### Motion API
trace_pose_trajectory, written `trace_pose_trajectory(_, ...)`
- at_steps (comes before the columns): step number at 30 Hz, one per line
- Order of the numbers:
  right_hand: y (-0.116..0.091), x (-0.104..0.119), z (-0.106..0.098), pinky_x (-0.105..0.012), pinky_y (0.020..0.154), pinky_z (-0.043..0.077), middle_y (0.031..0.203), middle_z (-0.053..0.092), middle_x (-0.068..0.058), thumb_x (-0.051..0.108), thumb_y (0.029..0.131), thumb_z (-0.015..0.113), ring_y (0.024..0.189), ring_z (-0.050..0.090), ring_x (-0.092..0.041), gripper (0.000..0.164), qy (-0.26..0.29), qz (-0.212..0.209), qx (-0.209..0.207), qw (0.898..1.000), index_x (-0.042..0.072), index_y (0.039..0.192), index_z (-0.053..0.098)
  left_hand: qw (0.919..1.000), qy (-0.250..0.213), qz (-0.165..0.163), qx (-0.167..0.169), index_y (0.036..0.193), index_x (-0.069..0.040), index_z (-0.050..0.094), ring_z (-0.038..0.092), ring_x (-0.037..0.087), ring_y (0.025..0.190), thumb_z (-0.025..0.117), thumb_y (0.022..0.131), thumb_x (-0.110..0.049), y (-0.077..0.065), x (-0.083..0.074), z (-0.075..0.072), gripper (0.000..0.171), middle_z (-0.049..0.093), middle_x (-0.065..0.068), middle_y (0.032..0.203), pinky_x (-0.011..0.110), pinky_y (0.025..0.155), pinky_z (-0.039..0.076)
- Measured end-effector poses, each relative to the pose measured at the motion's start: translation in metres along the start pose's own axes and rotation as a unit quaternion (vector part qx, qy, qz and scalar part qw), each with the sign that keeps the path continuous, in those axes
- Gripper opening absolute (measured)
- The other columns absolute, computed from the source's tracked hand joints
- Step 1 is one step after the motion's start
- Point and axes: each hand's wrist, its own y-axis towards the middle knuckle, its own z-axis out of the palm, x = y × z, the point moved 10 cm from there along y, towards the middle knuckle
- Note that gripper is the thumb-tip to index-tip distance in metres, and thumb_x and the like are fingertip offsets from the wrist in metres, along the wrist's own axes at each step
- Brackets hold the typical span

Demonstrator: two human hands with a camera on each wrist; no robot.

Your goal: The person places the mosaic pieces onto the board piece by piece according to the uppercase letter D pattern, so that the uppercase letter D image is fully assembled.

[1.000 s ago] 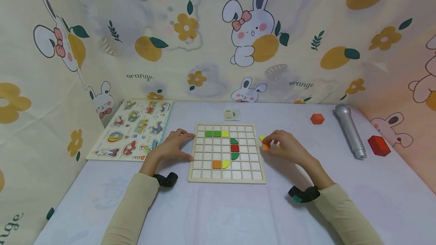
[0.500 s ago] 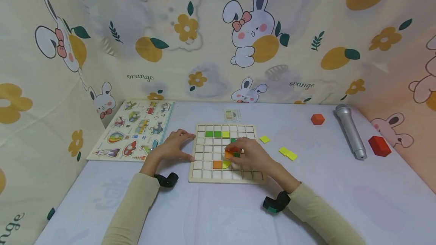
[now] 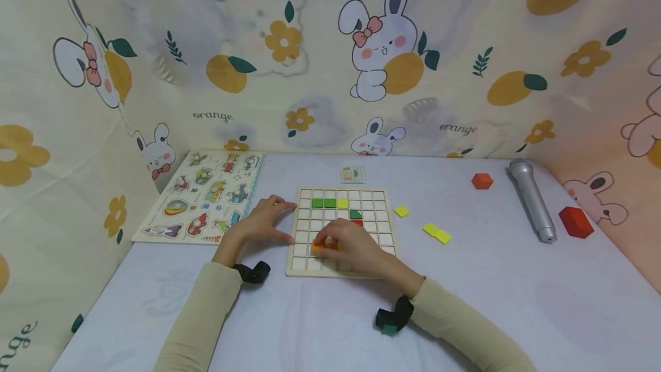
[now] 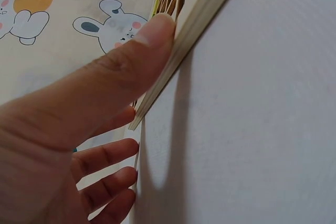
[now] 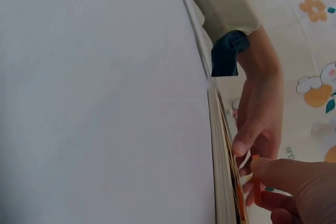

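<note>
A wooden grid board (image 3: 302, 269) lies in the middle of the table. My right hand (image 3: 356, 248) is over its lower part, pinching an orange square tile (image 5: 256, 179) between thumb and fingers just above the grid. The hand covers several lower cells and the pieces there. Two green tiles (image 3: 323, 204) and a yellow tile (image 3: 342, 204) sit in an upper row. A green rounded piece (image 3: 355, 214) and part of a red tile (image 3: 357, 223) show right of them. My left hand (image 3: 262, 224) touches the board's left edge, its thumb (image 4: 149, 38) at the rim and fingers spread.
Loose yellow tiles (image 3: 436, 233) lie right of the board, another yellow tile (image 3: 401, 211) nearer it. Behind the board is a small pattern card (image 3: 353, 174). A picture puzzle board (image 3: 206, 197) lies left; a silver microphone (image 3: 532, 200) and red blocks (image 3: 575, 222) are far right.
My right hand has carried the orange tile from the table right of the board leftward to the grid's lower left part. The left hand has stayed at the board's left edge.
</note>
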Motion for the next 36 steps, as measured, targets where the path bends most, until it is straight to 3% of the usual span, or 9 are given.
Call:
trace_pose_trajectory(9,0.0006,-0.0017,0.0113,-0.02,0.081,0.046,0.093,0.066,0.012,0.029,0.083,0.071,0.093,0.055,-0.004,0.014,-0.006,-0.014,0.014,1.0,0.019,0.093,0.074,1.0,0.002,0.007,-0.003,0.138,-0.013,0.045,0.037,0.032,0.118,0.081,0.068,-0.041,-0.0007,-0.0004,-0.0007,0.083,0.04,0.013,0.131,0.051,0.099,0.035)
trace_pose_trajectory(22,0.0007,0.0051,0.0089,-0.021,0.081,0.043,0.09,0.067,0.013,0.026,0.081,0.072,0.091,0.053,-0.005,0.012,-0.013,-0.055,0.018,0.998,0.018,0.089,0.075,0.9999,0.005,0.013,-0.009,0.138,-0.013,0.046,0.037,0.032,0.118,0.081,0.068,-0.041,-0.0013,-0.0021,-0.0014,0.082,0.041,0.013,0.131,0.051,0.098,0.035)
trace_pose_trajectory(29,0.001,0.0002,0.0121,-0.022,0.083,0.044,0.095,0.06,0.01,0.026,0.082,0.072,0.095,0.048,-0.005,0.01,0.001,-0.04,0.008,0.999,0.019,0.088,0.075,0.9999,0.002,0.01,-0.007,0.138,-0.013,0.046,0.037,0.032,0.118,0.081,0.069,-0.039,-0.0023,-0.0029,-0.0021,0.082,0.041,0.013,0.131,0.051,0.098,0.035)
trace_pose_trajectory(36,0.0005,0.0012,0.0065,-0.024,0.084,0.043,0.099,0.061,0.012,0.032,0.085,0.068,0.098,0.048,-0.005,0.017,-0.01,-0.018,0.047,0.999,0.021,0.097,0.073,0.9999,0.005,0.01,-0.006,0.138,-0.013,0.045,0.037,0.032,0.118,0.081,0.069,-0.041,-0.0012,-0.0008,-0.0008,0.083,0.04,0.013,0.131,0.051,0.098,0.035)
